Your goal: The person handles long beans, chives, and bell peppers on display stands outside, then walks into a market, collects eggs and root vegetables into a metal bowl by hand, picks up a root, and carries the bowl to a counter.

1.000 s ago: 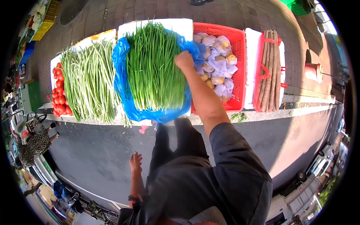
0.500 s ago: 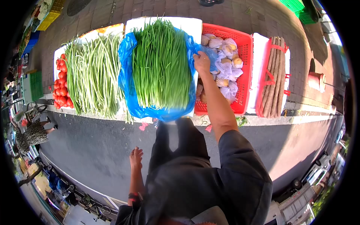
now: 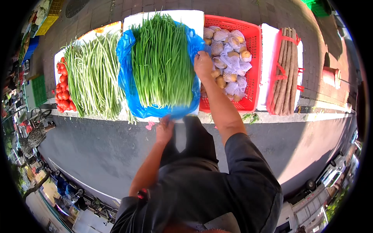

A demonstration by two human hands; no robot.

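A thick bundle of long green garlic chives [image 3: 161,66] lies in an opened blue plastic bag [image 3: 125,58], on a white foam box [image 3: 163,16]. My right hand [image 3: 203,66] is closed on the bag's right edge, beside the netted fruit. At the bag's near edge, my left hand [image 3: 165,129] has its fingers bent together on the plastic, which is slightly blurred there.
Long beans [image 3: 95,75] and red tomatoes [image 3: 63,91] lie to the left. On the right stand a red basket [image 3: 254,68] of round produce in white foam nets [image 3: 231,54] and a bundle of long brown roots [image 3: 285,73]. A passer-by [image 3: 37,136] is at far left.
My left hand has risen from hanging open beside my leg to the bag's near edge. My right hand has drawn the bag's right side inward, uncovering more netted produce.
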